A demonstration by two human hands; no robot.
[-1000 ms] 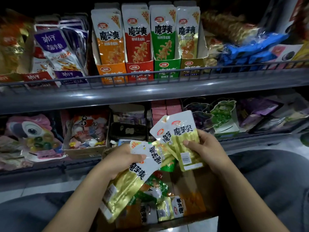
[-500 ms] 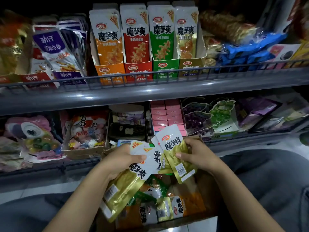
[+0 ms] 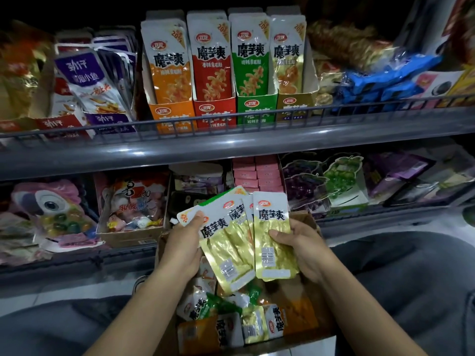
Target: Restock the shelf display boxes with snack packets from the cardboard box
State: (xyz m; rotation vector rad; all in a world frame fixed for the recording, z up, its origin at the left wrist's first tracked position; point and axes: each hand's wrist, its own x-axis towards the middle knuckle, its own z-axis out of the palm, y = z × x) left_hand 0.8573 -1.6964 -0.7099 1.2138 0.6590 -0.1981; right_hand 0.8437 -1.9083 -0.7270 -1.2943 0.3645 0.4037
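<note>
My left hand (image 3: pixel 183 244) grips a fanned bunch of gold snack packets (image 3: pixel 226 242), thumb on the top corner. My right hand (image 3: pixel 299 244) holds another gold packet (image 3: pixel 271 235) upright beside them, overlapping their right edge. Both hands hover above the open cardboard box (image 3: pixel 314 319), where several orange, green and gold packets (image 3: pixel 231 322) lie loose. On the upper shelf stand the display boxes: orange (image 3: pixel 171 116), red (image 3: pixel 214 111), green (image 3: pixel 257 109) and gold (image 3: pixel 294 105), each with upright packets in it.
A grey wire rail (image 3: pixel 231 116) runs along the upper shelf's front edge. Purple fish-snack packets (image 3: pixel 87 80) stand to the left, blue bags (image 3: pixel 380 83) to the right. The lower shelf carries candy boxes (image 3: pixel 133 204) and pink boxes (image 3: pixel 257 173). My knees flank the cardboard box.
Both hands have risen from the cardboard box. The left hand's packets have swung upright, and the right hand's packet now stands straight beside them.
</note>
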